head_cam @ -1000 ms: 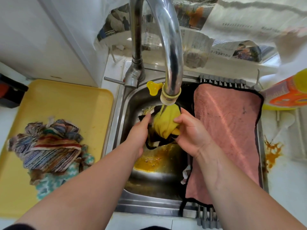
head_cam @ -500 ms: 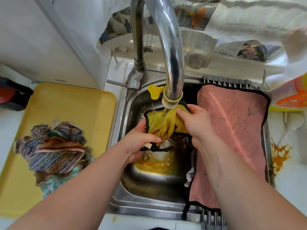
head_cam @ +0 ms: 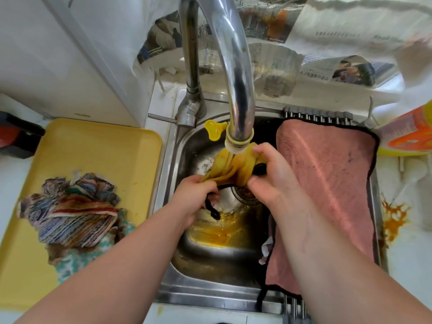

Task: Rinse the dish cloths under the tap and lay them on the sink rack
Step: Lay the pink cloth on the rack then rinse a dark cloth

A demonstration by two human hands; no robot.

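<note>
A yellow dish cloth [head_cam: 233, 167] with black trim is bunched right under the tap spout [head_cam: 238, 140], over the steel sink [head_cam: 198, 286]. My left hand [head_cam: 195, 195] grips its lower end and my right hand [head_cam: 271, 174] grips its upper right end. A pink cloth [head_cam: 327, 190] with black edging lies spread flat on the sink rack [head_cam: 318, 114] over the right side of the sink. Striped and patterned cloths [head_cam: 72, 211] sit heaped on a yellow tray [head_cam: 98, 146] at the left.
Yellowish dirty water pools in the sink bottom [head_cam: 215, 235]. An orange and yellow bottle [head_cam: 406, 132] stands at the right edge. An orange stain [head_cam: 395, 220] marks the right counter. Newspaper [head_cam: 327, 38] covers the back wall. A dark object [head_cam: 16, 139] sits at far left.
The cloth has been pulled out longer between my hands: my left hand slid down and toward me, my right hand stayed near the spout. The camera view shifted slightly.
</note>
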